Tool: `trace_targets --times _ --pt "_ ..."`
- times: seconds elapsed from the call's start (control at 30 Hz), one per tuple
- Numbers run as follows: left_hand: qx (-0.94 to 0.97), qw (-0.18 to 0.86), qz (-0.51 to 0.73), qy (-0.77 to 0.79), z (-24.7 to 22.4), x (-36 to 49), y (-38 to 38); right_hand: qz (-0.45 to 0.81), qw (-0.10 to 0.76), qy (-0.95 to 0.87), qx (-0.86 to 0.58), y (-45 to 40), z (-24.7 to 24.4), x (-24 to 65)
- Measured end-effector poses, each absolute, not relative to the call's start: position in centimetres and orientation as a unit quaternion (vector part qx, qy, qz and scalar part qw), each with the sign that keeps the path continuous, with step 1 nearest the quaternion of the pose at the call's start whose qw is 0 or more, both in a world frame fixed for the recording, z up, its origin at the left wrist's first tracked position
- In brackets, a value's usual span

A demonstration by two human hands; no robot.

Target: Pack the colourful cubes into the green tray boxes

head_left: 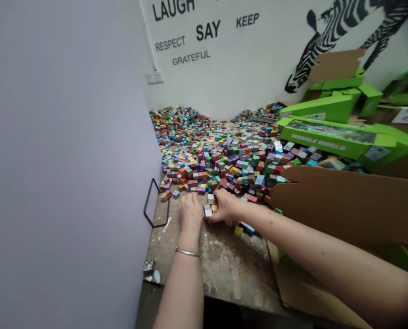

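My left hand (190, 211) is held low over the worn tabletop (224, 256), at the near edge of a big heap of small colourful blocks (231, 155). Its fingers curl down and point away from me; what they hold, if anything, is hidden. Just to the right, my right hand (224, 205) has thumb and fingers round a small group of blocks, among them a white block (208, 210) and a yellow one. A loose yellow block (238, 231) and a blue block (247, 227) lie below my right hand.
A pale panel (70, 160) fills the left side, beside a black wire frame (152, 203). Brown cardboard (347, 205) and green boxes (327, 137) stand at the right. A small dark block (149, 266) sits at the table's near left corner.
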State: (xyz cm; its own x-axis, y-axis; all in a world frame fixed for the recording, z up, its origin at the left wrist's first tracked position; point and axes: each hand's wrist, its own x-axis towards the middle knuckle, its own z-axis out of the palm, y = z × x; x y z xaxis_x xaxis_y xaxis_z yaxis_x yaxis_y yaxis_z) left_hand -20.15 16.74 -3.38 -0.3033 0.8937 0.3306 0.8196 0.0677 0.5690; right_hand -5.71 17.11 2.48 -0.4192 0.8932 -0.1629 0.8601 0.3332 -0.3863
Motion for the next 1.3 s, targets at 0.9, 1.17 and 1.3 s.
trace_targets --times 0.9,1.17,1.3 --pt "0.898 0.148 0.316 0.267 -0.3 -5.8 8.3 0.195 0.181 -0.745 -0.612 5.3 1.1 16.8" --pt "0.923 0.115 0.249 0.271 0.0 -5.9 8.2 0.196 0.210 -0.734 -0.615 4.5 0.2 16.9" --pt "0.922 0.106 0.264 0.263 -0.2 -5.8 8.0 0.154 0.236 -0.733 -0.619 4.0 0.0 17.8"
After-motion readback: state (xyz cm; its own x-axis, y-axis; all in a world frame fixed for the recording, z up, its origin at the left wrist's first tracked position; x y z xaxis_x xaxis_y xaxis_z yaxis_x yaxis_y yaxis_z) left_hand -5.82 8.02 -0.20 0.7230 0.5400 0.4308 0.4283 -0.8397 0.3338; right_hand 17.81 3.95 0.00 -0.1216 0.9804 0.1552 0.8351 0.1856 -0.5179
